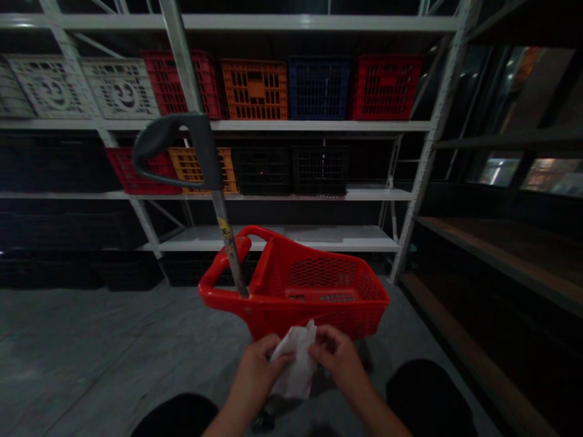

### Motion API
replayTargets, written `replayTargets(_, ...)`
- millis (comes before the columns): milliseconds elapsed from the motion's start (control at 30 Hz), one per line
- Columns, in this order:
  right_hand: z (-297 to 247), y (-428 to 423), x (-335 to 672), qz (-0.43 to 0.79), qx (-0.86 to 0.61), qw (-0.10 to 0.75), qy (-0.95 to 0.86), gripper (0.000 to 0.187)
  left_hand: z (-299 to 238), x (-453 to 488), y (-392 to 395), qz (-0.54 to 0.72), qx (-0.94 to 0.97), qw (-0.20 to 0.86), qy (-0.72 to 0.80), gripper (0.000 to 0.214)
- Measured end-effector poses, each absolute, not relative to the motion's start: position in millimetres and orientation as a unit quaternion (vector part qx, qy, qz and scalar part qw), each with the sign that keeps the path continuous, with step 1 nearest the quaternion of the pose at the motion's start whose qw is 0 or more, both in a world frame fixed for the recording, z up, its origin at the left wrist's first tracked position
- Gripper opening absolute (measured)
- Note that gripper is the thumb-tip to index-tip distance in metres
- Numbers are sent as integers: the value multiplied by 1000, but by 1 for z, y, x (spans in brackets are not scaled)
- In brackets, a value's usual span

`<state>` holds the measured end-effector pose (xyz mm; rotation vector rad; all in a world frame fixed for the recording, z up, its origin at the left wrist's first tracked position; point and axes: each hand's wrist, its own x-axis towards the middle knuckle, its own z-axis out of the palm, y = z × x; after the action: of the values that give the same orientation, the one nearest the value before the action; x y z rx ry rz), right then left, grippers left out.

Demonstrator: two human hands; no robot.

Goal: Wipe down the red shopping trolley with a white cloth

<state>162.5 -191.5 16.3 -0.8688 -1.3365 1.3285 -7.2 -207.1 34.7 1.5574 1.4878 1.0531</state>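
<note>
Bare left hand (259,367) and right hand (339,358) both pinch a crumpled white sheet (294,364), material unclear, close to the near edge of a red plastic shopping basket (319,297). Its metal pole (229,255) rises to a dark grey handle (177,145); a yellow sticker (225,226) on the pole is unreadable. Concrete floor (113,346) lies open to the left. Beyond the basket, white steel shelving (291,125) carries coloured plastic crates (255,90), no legible writing seen.

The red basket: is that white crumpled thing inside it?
No, the white crumpled thing is pinched between the left hand and right hand, in front of the red basket, not inside.
</note>
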Motion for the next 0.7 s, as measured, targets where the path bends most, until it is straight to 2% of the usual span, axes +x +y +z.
replayTargets(100,19,-191,159,571,-346,513,-539,29,33,-6,-208,413,605,347,586,15)
replayTargets(167,21,-190,158,601,-330,511,-519,35,33,-5,-209,417,590,372,583,16)
replayTargets(400,12,-183,166,599,-385,581,-394,33,37,-1,-218,475,448,606,455,35)
replayTargets(467,6,-188,166,658,-364,555,-355,33,35,0,-218,498,411,627,435,38)
replayTargets(567,-2,-200,160,775,-296,453,-327,49,26,0,-216,515,386,621,448,41)
replayTargets(633,-6,-205,155,784,-283,428,-350,50,20,-1,-214,516,389,596,476,43)
replayTargets(700,-8,-206,152,750,-293,445,-392,45,16,-2,-213,514,398,578,494,44)
